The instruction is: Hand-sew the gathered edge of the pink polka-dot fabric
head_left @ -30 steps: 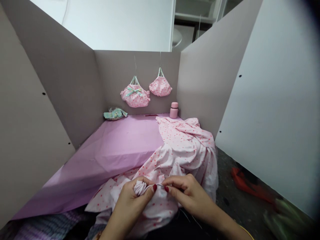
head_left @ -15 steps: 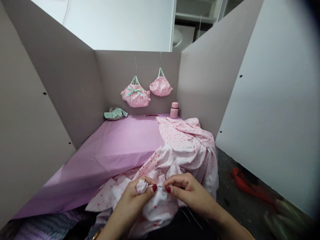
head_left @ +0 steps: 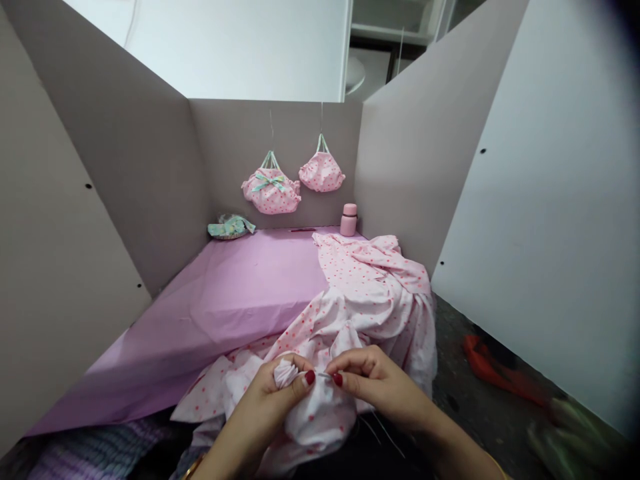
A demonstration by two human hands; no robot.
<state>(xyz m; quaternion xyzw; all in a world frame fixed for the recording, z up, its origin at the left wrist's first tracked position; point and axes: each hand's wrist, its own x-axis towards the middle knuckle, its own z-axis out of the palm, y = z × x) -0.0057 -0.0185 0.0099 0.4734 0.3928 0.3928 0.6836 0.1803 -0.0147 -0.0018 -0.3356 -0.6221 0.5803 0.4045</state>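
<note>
Pink dotted cloth (head_left: 373, 287) piles under each hand — left (head_left: 267, 413), right (head_left: 380, 390) — beside a lilac sheet (head_left: 240, 313).

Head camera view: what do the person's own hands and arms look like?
The left hand and right hand are bare, no gloves or sleeves. The fingernails are painted dark red. A gold bracelet sits at the left wrist, and a thin gold band shows at the right wrist.

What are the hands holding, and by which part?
The left hand pinches a gathered bunch of white, pink-dotted fabric near its puckered tip. The right hand's fingertips pinch a fine needle or thread; too thin to tell.
</note>
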